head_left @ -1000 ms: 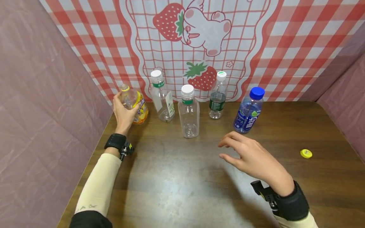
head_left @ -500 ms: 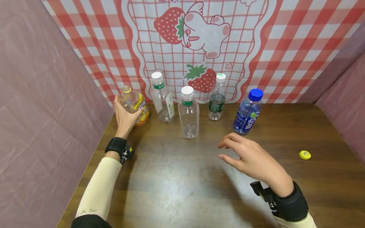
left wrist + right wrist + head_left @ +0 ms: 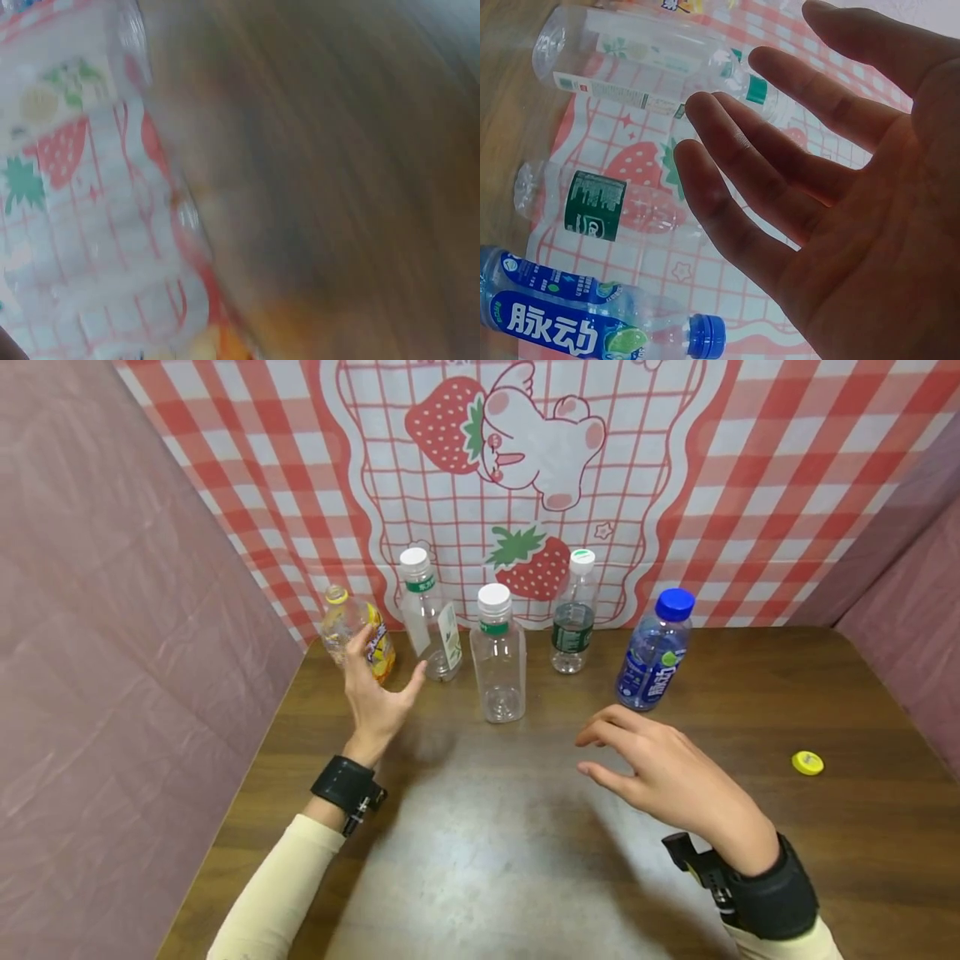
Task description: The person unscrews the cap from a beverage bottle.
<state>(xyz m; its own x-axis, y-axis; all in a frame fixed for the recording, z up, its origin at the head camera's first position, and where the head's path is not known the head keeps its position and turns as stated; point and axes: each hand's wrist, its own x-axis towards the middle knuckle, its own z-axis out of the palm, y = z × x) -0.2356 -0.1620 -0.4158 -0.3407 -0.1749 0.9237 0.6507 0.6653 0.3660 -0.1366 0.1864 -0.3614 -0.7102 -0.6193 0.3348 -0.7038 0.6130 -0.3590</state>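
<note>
I see the left hand (image 3: 378, 697) spread before the yellow bottle (image 3: 345, 623), by the left edge of the table (image 3: 495, 827); touching, I cannot tell. The right hand (image 3: 660, 772) hangs loose; only its wrist view shows the palm (image 3: 874, 247).

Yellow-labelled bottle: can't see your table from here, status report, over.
Left hand at yellow-labelled bottle, contact unclear; right hand empty. Bottle upright, uncapped. Possible obstacle: white-capped bottle close on its right.
</note>
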